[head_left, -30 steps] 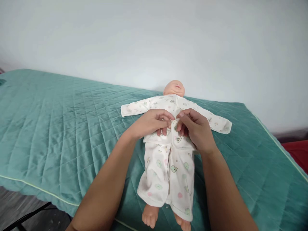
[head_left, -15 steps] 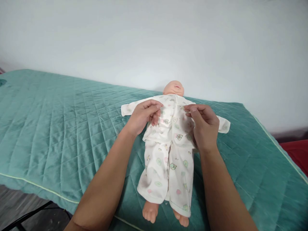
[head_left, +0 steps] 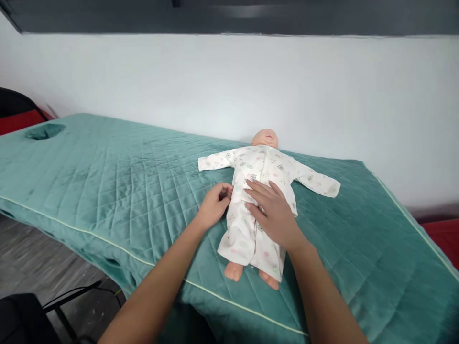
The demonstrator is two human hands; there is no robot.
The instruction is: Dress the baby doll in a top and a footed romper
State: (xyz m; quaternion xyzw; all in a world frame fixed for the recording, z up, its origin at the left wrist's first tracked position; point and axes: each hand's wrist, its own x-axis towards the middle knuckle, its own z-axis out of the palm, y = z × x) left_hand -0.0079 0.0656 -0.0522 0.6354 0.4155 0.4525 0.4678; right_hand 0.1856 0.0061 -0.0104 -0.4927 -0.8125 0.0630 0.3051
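A baby doll lies on its back with its arms spread out. It wears a white printed baby shirt and matching pants; both bare feet show below the cuffs. Beside the doll's waist, my left hand has its fingers curled in and its thumb against the side edge of the shirt, seemingly pinching it. My right hand lies flat, fingers stretched out, across the front of the shirt near the waist. It covers part of the shirt's hem and the top of the pants.
A green quilted cover lies over the bed under the doll, with a hole at the far left. A white wall stands behind. Black metal legs and a cable show on the floor at lower left.
Both hands have come down from above the chest to the doll's waist. My right hand has opened flat onto the shirt. The view has shifted, showing more of the bed and wall.
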